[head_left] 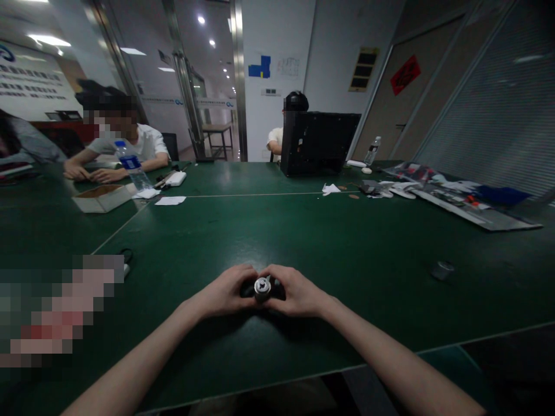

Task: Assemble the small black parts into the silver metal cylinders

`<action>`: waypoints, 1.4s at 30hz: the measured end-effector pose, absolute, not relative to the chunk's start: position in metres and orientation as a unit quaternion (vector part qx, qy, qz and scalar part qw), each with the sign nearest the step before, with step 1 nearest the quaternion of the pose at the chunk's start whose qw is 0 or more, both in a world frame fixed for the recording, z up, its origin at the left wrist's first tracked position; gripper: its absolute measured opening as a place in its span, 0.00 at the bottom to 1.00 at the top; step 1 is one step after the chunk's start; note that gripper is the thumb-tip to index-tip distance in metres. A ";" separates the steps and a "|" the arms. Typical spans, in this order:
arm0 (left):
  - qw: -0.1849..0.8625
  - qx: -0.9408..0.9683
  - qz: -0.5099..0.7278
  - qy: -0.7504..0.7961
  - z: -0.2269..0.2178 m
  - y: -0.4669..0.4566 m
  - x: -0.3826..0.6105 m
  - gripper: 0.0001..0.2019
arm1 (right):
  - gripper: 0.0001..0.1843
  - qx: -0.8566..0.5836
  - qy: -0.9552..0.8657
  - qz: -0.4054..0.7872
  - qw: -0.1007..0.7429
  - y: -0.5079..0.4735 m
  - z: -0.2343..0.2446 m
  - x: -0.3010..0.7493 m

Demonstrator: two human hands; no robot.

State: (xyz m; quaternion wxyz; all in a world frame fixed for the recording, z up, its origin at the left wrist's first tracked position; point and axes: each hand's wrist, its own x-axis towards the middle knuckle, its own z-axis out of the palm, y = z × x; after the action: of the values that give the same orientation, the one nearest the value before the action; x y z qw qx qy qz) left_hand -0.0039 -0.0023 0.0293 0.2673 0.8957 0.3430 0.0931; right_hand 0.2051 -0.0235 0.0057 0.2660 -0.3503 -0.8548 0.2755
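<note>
A small silvery metal cylinder [262,289] with a round, stepped top stands upright between my two hands, low over the green table. My left hand [229,290] curls in from the left, thumb and fingers closed against its side. From the right, my right hand [297,290] closes on the same cylinder. The fingertips of both hands nearly meet around it. Its lower part is hidden by the fingers and shadow, so I cannot tell whether it rests on the table.
On the green table [243,225], a dark cylindrical part [442,270] lies to the right. Farther back are a black box-shaped case [318,143], a shallow carton [102,199], a water bottle [132,164] and a cluttered board [472,199]. Two people sit across the table.
</note>
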 end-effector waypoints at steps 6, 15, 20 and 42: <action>0.250 0.896 0.080 0.357 0.028 0.002 -0.008 0.16 | 0.24 -0.360 -0.852 0.294 0.242 -0.023 0.004 0.207; 0.255 0.895 0.074 0.358 0.033 -0.002 -0.007 0.21 | 0.25 -0.358 -0.854 0.291 0.240 -0.022 0.005 0.203; 0.237 0.904 0.084 0.347 0.027 -0.003 -0.005 0.19 | 0.21 -0.374 -0.848 0.283 0.246 -0.022 0.000 0.199; 0.461 0.821 0.128 0.312 0.030 -0.004 -0.008 0.17 | 0.37 -0.350 -0.862 0.257 0.262 -0.024 -0.003 0.203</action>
State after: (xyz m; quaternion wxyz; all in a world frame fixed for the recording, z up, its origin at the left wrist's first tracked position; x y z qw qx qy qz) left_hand -0.0078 -0.0041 0.0302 0.4606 0.8210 0.3122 0.1280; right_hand 0.2025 -0.0238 -0.0028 0.2620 -0.3501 -0.8619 0.2568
